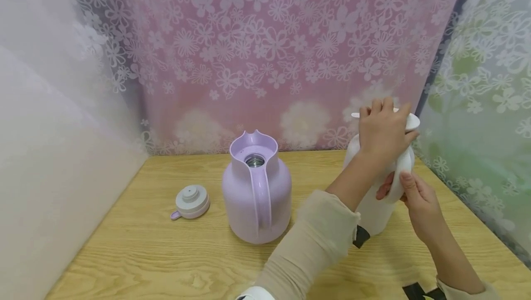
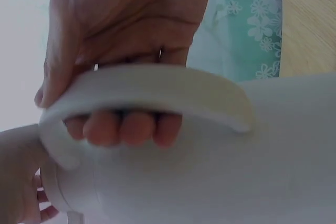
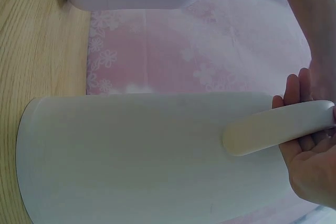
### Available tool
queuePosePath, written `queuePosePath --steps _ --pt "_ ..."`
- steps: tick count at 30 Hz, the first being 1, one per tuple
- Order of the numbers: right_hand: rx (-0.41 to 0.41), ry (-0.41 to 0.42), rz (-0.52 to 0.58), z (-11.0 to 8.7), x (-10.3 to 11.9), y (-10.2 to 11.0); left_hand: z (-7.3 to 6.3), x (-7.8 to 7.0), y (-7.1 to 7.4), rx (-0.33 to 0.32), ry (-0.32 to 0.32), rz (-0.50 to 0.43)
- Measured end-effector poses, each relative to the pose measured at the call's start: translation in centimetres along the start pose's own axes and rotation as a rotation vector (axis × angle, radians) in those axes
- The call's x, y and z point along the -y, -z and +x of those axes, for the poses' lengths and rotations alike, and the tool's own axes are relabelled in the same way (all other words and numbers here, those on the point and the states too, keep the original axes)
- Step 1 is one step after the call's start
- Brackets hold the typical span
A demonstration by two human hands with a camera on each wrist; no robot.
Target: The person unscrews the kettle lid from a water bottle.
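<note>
A white vacuum jug (image 1: 375, 210) stands upright at the right of the table. My left hand (image 1: 382, 129) grips its white lid (image 1: 412, 121) from above, fingers bent over the top. My right hand (image 1: 422, 203) holds the jug's curved handle (image 1: 401, 175); in the left wrist view the fingers (image 2: 137, 128) pass through the handle loop, with the thumb along its outside. The right wrist view shows the jug body (image 3: 131, 150) and handle (image 3: 273, 129) up close. Most of the lid is hidden under my left hand.
A lilac vacuum jug (image 1: 257, 198) stands lidless mid-table, its handle toward me and its metal-lined mouth showing. Left of it lies a grey-and-lilac stopper (image 1: 192, 202) with a small tab. Floral curtains (image 1: 286, 60) hang behind and at the right; a pale wall (image 1: 62, 129) borders the left.
</note>
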State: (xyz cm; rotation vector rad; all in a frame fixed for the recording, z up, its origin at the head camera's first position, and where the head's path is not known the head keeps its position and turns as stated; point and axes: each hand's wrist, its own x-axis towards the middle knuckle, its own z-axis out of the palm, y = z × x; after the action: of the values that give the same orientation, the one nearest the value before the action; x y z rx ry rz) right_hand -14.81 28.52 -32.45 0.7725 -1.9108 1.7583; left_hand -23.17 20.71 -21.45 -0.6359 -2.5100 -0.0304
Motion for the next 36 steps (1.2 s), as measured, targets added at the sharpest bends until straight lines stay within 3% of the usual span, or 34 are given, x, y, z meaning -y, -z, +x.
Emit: queuePosePath --steps 5,9,14,18,21,29,36 --pt "-0.013 -0.024 -0.059 0.1 0.1 0.0 0.1 -0.9 0.3 -0.052 0.021 0.041" --pt "0.006 -0.015 -0.04 0.2 0.2 0.1 0.3 -0.2 0.6 -0.028 -0.031 0.061" --pt "0.019 -0.016 -0.024 0.2 0.3 0.2 1.0 2.2 0.4 0.038 -0.155 -0.063" --pt "0.014 -0.014 -0.022 0.1 0.2 0.2 1.1 4.0 -0.7 0.051 -0.294 -0.168" --pt "0.012 -0.008 -0.012 -0.1 0.1 0.2 0.9 4.6 -1.5 0.055 -0.341 -0.223" --pt "0.019 0.01 0.022 0.0 -0.1 0.2 0.6 4.6 -1.7 0.074 -0.314 -0.272" --pt "0.005 0.001 0.03 -0.1 0.0 0.3 0.5 3.4 -1.2 0.112 -0.201 -0.235"
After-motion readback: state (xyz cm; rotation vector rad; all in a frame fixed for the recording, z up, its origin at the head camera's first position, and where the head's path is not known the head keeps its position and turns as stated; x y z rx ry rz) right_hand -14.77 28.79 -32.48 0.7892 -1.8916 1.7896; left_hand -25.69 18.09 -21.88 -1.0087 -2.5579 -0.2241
